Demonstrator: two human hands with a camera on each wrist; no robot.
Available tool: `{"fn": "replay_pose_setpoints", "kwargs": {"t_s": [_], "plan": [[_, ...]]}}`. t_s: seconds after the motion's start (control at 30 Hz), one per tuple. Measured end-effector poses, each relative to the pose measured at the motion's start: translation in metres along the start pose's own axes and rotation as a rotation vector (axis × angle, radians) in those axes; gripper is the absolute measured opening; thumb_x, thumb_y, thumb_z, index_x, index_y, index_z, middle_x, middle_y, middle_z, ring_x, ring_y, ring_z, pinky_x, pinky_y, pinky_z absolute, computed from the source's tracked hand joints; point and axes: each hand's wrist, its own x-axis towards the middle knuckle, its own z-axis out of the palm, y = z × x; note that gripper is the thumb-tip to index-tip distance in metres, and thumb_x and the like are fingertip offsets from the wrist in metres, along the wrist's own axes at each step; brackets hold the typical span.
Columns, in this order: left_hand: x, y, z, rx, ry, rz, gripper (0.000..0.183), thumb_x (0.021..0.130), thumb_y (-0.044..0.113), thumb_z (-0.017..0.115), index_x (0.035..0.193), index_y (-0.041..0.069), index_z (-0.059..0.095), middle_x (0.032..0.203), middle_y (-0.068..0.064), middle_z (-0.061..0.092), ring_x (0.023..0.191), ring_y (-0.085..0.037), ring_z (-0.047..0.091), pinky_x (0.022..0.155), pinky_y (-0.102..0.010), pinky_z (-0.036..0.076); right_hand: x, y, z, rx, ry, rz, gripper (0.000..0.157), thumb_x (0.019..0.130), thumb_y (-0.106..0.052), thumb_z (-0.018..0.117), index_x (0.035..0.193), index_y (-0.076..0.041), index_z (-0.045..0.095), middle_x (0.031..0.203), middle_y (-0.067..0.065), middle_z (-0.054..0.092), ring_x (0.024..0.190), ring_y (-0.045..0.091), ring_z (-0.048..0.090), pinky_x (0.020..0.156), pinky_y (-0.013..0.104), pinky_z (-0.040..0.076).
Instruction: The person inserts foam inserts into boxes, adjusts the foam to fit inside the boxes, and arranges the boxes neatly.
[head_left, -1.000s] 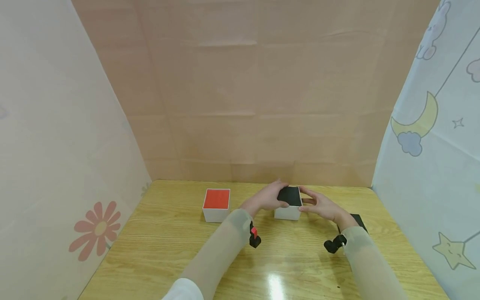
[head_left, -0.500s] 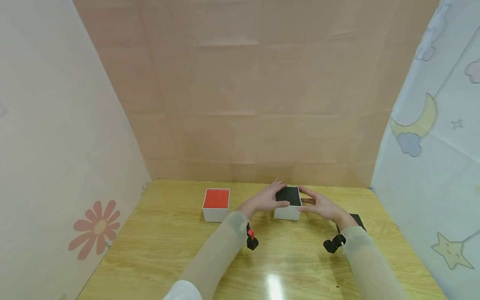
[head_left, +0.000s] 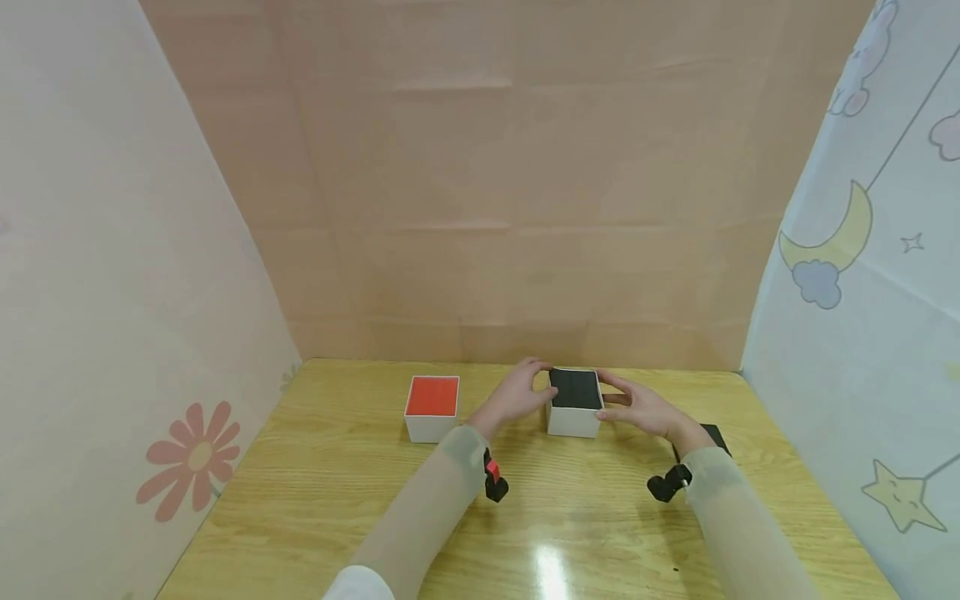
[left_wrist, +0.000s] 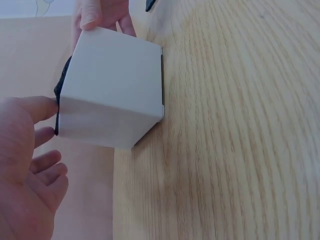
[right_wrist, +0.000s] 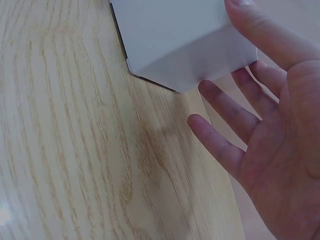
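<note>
1. Left hand [head_left: 517, 393]: fingers [left_wrist: 37, 107] straight and relaxed, tips touching the black-topped white box [head_left: 574, 403] at its 9 o'clock side.
2. Right hand [head_left: 647, 412]: fingers [right_wrist: 235, 112] spread, touching its 3 o'clock side.
3. The box stands on the tabletop [head_left: 360, 492]; a red-topped box [head_left: 432, 407] sits apart at 9 o'clock.

Both forearms, in pale sleeves, reach forward and angle toward each other. The left hand [head_left: 517, 393] has its fingers loosely extended, thumb near side. The right hand [head_left: 643, 410] faces it, palm inward, its 4 fingers straight and slightly spread. A small black camera mount sits at each wrist.
</note>
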Motion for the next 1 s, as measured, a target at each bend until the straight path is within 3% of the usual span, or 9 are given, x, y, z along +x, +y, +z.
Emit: {"fn": "replay_pose_setpoints", "kwargs": {"t_s": [0.23, 0.47, 0.83, 1.0], "plan": [[-0.0003, 0.0008, -0.0003, 0.02, 0.0, -0.027, 0.052, 0.104, 0.031, 0.071, 0.151, 0.011, 0.061, 0.156, -0.009, 0.053, 0.14, -0.028, 0.055, 0.116, -0.044, 0.046, 0.0007, 0.0004, -0.0001, -0.008, -0.003, -0.009, 0.099, 0.102, -0.029, 0.076, 0.172, -0.006, 0.01, 0.177, 0.021, 0.01, 0.151, 0.051, 0.037, 0.113, 0.061, 0.045], [-0.0013, 0.0026, -0.0013, 0.033, -0.008, -0.088, 0.055, 0.101, 0.04, 0.074, 0.151, 0.02, 0.062, 0.156, -0.006, 0.053, 0.14, -0.027, 0.054, 0.114, -0.047, 0.047, -0.0001, 0.0015, -0.0005, 0.018, -0.007, 0.002, 0.098, 0.102, -0.029, 0.076, 0.173, -0.01, 0.011, 0.178, 0.019, 0.009, 0.152, 0.052, 0.035, 0.113, 0.063, 0.044], [-0.0017, 0.0041, -0.0028, 0.037, -0.011, -0.091, 0.061, 0.095, 0.041, 0.081, 0.149, 0.018, 0.064, 0.153, -0.005, 0.055, 0.137, -0.026, 0.056, 0.112, -0.046, 0.049, 0.0002, 0.0048, -0.0013, 0.017, -0.013, -0.012, 0.097, 0.102, -0.03, 0.076, 0.173, -0.011, 0.012, 0.178, 0.019, 0.008, 0.152, 0.053, 0.034, 0.113, 0.063, 0.044], [0.0044, 0.0097, -0.0013, 0.112, -0.007, -0.089, 0.058, 0.094, 0.037, 0.082, 0.145, 0.016, 0.067, 0.151, -0.006, 0.057, 0.134, -0.025, 0.059, 0.11, -0.042, 0.05, 0.0012, 0.0042, -0.0015, 0.036, -0.019, -0.015, 0.096, 0.103, -0.028, 0.076, 0.173, -0.011, 0.012, 0.178, 0.019, 0.008, 0.152, 0.053, 0.033, 0.112, 0.062, 0.045]]}}
